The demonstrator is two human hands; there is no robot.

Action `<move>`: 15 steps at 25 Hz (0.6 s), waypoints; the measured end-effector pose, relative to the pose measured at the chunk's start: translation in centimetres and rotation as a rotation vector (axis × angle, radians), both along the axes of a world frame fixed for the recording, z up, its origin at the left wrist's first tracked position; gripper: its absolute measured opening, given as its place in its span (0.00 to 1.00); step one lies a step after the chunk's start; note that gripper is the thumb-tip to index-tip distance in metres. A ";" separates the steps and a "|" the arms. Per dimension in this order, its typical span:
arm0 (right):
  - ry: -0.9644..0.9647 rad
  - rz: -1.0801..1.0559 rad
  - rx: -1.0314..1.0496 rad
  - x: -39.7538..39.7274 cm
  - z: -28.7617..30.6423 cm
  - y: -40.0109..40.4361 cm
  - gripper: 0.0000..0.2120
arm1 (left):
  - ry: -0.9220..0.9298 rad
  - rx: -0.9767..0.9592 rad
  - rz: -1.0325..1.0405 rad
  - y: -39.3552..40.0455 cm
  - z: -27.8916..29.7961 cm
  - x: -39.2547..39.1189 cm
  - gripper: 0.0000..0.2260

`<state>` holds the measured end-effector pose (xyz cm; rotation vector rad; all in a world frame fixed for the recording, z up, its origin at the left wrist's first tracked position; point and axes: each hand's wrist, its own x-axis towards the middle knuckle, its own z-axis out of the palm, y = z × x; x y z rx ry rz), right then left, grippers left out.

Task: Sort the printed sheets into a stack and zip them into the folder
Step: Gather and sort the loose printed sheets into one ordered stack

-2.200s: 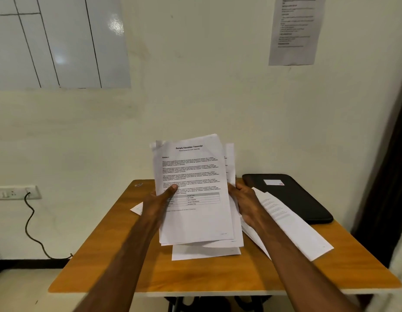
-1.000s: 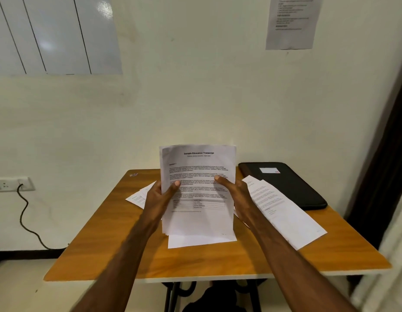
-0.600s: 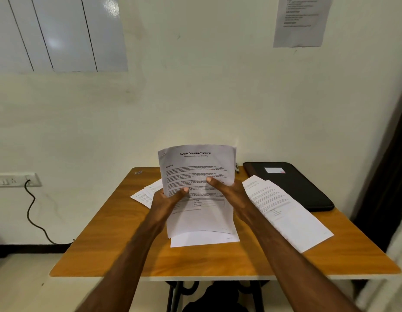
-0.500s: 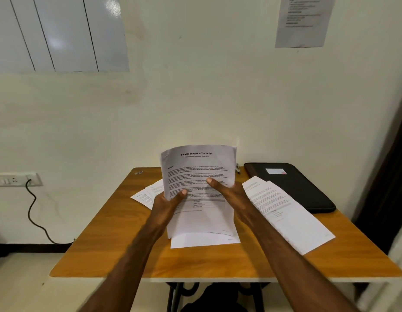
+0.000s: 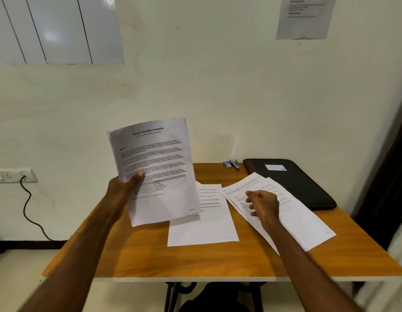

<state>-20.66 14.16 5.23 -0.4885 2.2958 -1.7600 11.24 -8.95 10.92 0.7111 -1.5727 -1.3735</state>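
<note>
— Where is the stack?
— The left hand (image 5: 125, 188) pinches the stack of sheets (image 5: 155, 170) by its edge, thumb on the front, raised above the table (image 5: 150, 255) (print facing the person).
— And the right hand?
— The right hand (image 5: 263, 204) hovers over the fanned sheets (image 5: 297, 212), fingers loosely curled, holding nothing. The black folder (image 5: 303, 188) lies at the table's far right corner, zipped shut.

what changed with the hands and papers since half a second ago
The right hand let go of the stack and reached right, over the loose sheets. The left hand alone now holds the stack, swung up and left. The folder stayed put.
</note>
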 end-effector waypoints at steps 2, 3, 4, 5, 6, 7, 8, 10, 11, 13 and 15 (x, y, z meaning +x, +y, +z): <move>0.065 0.064 0.195 0.0 -0.9 -0.1 0.16 | 0.011 0.018 0.024 -1.4 -0.2 0.9 0.11; 0.103 0.101 0.291 0.3 -1.3 -0.4 0.18 | 0.014 0.026 0.031 -1.8 -0.2 1.2 0.10; 0.146 0.137 0.381 0.6 -1.7 -1.0 0.21 | 0.015 0.031 0.036 -2.1 -0.4 1.4 0.10; 0.187 0.167 0.461 1.2 -1.9 -1.7 0.23 | 0.015 0.039 0.041 -2.4 -0.6 1.6 0.09; 0.224 0.190 0.520 1.6 -2.1 -2.5 0.25 | 0.015 0.046 0.044 -2.6 -0.8 1.6 0.09; 0.249 0.206 0.566 2.1 -2.0 -3.2 0.27 | 0.014 0.056 0.046 -2.7 -1.0 1.7 0.08; 0.268 0.218 0.608 2.5 -1.9 -4.0 0.28 | 0.010 0.063 0.047 -2.8 -1.2 1.7 0.08; 0.307 0.226 0.681 3.0 -1.7 -5.3 0.31 | 0.002 0.072 0.050 -3.1 -1.5 1.7 0.07; 0.337 0.216 0.714 3.3 -1.7 -5.9 0.33 | -0.003 0.077 0.057 -3.2 -1.5 1.8 0.07; 0.367 0.171 0.730 3.7 -2.0 -6.8 0.36 | -0.010 0.072 0.070 -3.4 -1.5 2.1 0.07; 0.351 0.149 0.720 3.8 -2.5 -7.6 0.33 | -0.024 0.063 0.083 -3.8 -1.7 2.8 0.09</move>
